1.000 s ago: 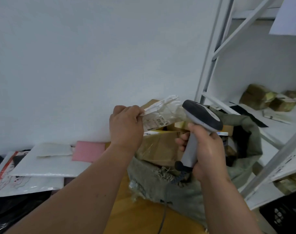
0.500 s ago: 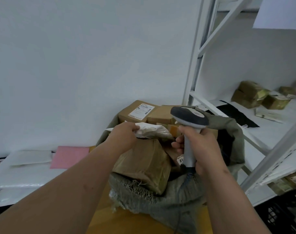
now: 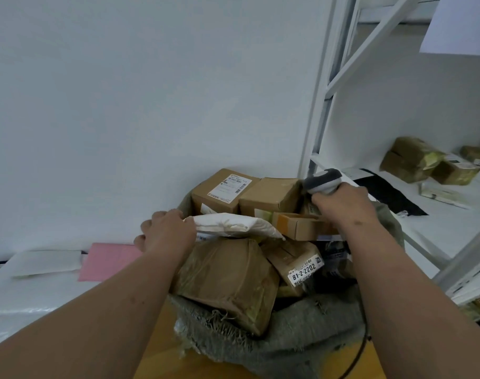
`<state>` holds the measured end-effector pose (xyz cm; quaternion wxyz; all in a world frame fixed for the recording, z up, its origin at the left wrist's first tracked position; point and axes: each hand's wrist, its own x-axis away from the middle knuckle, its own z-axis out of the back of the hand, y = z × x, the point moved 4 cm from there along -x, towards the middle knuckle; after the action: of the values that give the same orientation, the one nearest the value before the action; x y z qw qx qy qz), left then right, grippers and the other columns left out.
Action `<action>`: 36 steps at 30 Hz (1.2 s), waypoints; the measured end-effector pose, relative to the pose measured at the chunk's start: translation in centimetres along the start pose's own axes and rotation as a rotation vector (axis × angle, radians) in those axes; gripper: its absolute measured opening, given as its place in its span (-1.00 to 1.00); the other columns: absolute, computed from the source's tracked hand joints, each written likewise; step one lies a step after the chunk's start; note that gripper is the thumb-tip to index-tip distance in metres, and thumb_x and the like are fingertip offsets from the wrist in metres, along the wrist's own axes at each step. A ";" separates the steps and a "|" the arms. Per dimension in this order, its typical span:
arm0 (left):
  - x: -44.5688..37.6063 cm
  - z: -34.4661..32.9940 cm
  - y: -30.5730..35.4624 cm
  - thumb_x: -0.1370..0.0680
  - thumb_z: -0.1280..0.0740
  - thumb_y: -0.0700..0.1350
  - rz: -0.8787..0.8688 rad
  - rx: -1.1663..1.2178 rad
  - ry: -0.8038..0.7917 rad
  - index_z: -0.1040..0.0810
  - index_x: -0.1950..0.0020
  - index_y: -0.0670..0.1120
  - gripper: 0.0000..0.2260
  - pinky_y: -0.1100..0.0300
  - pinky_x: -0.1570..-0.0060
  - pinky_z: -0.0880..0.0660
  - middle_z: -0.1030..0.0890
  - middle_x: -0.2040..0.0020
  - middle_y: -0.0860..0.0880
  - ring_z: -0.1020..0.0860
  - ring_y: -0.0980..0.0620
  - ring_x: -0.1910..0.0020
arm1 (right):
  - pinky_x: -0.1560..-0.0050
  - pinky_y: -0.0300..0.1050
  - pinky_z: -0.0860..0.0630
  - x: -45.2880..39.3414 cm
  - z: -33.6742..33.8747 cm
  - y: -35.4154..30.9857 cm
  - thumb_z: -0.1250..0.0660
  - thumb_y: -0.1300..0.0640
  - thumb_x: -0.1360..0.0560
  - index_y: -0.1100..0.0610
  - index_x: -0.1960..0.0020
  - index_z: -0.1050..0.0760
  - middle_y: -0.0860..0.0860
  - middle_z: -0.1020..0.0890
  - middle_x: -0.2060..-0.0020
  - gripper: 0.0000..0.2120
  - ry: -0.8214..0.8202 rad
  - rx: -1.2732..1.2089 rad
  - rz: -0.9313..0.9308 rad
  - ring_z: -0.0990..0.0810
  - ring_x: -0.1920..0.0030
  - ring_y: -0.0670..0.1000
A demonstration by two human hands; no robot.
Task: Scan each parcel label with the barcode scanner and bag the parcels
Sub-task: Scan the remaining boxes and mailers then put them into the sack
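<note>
Sack [image 3: 301, 348] at frame centre mostly full of boxes. Left hand [image 3: 167, 233] pinches white parcel [image 3: 233, 225] atop the pile; right hand [image 3: 342, 205] grips scanner [image 3: 322, 181]. Mailers [image 3: 41, 272] lower left unbagged.

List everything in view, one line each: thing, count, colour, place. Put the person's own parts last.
sack: one, grey-green, centre, on the orange surface.
brown parcels: several, in the sack.
white mailer: one, on the sack's pile.
pink envelope: one, left.
white mailers: at least two, far left.
shelf rack: one, white, right.
shelf parcels: several, brown, on the rack.
barcode scanner: one, grey.
left hand: on the white mailer.
right hand: grips the scanner.
</note>
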<state>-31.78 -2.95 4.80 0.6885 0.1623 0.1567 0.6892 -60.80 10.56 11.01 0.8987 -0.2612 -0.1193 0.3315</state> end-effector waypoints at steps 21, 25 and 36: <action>0.6 -3.9 -2.3 -0.45 -0.36 0.27 0.451 0.633 -0.279 -0.16 -0.55 -0.11 -0.18 -0.07 -0.22 -0.38 -0.36 -0.42 -0.19 -0.38 -0.19 -0.33 | -0.49 0.15 -0.07 -1.9 -2.5 7.1 -0.11 -0.14 -0.55 0.31 -0.30 -0.44 0.36 -0.47 -0.29 -0.43 -0.005 0.101 -0.268 -0.34 -0.36 0.27; 0.8 -4.2 -1.8 -0.58 -0.25 0.20 0.411 0.602 -0.332 -0.13 -0.56 -0.14 -0.31 -0.03 -0.35 -0.31 -0.33 -0.46 -0.21 -0.35 -0.19 -0.38 | -0.38 0.05 -0.19 -1.7 -1.9 7.0 -0.15 -0.08 -0.59 0.29 -0.18 -0.48 0.28 -0.56 -0.08 -0.56 0.018 0.028 -0.238 -0.36 -0.36 0.25; 2.4 -0.7 -0.4 -0.49 -0.21 0.22 0.140 0.000 0.078 -0.41 -0.10 -0.07 -0.60 -0.01 -0.02 -0.25 -0.39 0.00 -0.06 -0.34 -0.14 -0.20 | 0.01 -0.06 -0.37 0.2 -1.3 5.6 -0.26 0.06 -0.57 0.26 -0.11 -0.57 0.26 -0.61 -0.08 -0.71 0.039 -0.226 -0.161 -0.56 -0.17 0.26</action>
<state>-31.72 -0.59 3.97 0.6321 0.1460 0.1718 0.7414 -63.09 13.81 6.82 0.8894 -0.3567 -0.1587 0.2378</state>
